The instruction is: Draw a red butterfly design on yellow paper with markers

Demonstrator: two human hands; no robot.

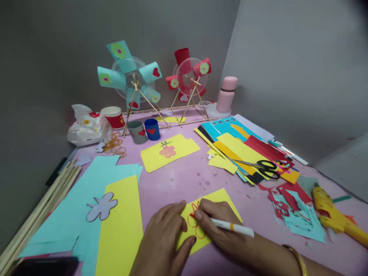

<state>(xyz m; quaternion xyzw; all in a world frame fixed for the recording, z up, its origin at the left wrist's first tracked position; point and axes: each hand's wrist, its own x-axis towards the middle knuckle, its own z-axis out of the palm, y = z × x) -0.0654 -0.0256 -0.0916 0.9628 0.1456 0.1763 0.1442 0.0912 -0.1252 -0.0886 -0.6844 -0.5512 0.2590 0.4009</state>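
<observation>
My right hand (220, 222) pinches a white marker (234, 227) with a yellow band. Its red tip meets a yellow paper sheet (222, 197), on which a red butterfly-like outline (199, 231) is partly drawn. My left hand (169, 234) lies on the left side of that sheet, fingers loosely bent and thumb apart, holding nothing. To its left, a pale lilac butterfly cutout (102, 207) rests across yellow paper (120, 230) and light blue sheets (69, 211). Beyond my hands, a pinkish-red butterfly (167, 151) shows on yellow cards (184, 147).
Two paper windmills, blue (135, 82) and red (190, 74), stand at the back near a pink bottle (226, 96). Black-handled scissors (266, 168) lie on coloured papers at right, near a yellow glue gun (330, 212) and paper scraps (301, 220). Wooden sticks (43, 211) line the left edge.
</observation>
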